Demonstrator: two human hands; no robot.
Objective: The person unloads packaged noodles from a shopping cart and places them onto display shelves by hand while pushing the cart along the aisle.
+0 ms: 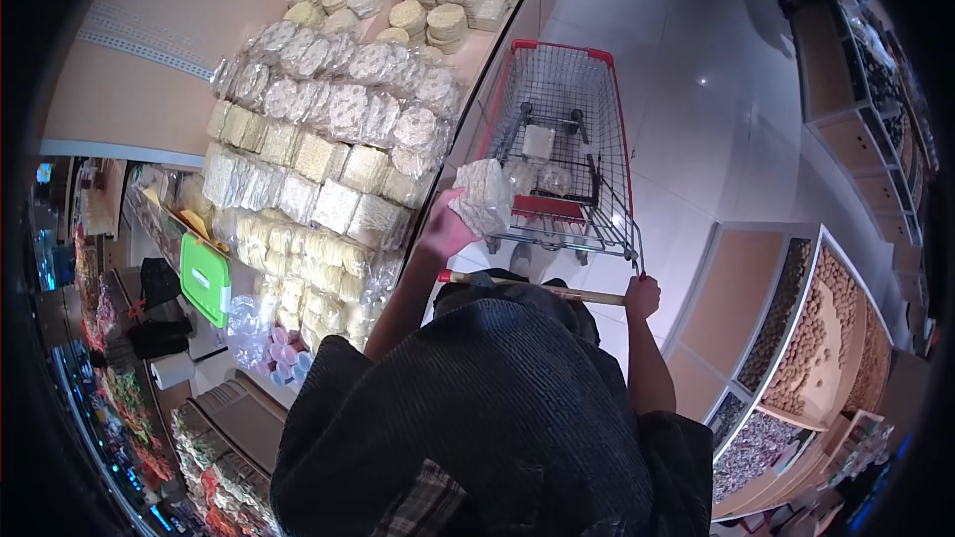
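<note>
My left hand [447,228] is closed around a pack of pale dried noodle cakes [483,197], held up between the display and the shopping cart [624,129]. My right hand [643,296] grips the right end of the cart handle [585,293]. Inside the wire basket lie a square pale pack [538,142] and a couple of clear-wrapped packs [553,179]. Left of the cart, rows of wrapped noodle packs [338,202] cover the display, square ones in the middle and round ones [348,111] farther back.
A green-framed sign [204,278] stands at the display's left side. Bins of nuts or dried goods [816,328] line the lower right, close to the cart. Tiled floor [686,119] stretches ahead and to the right, with more bins [875,80] beyond.
</note>
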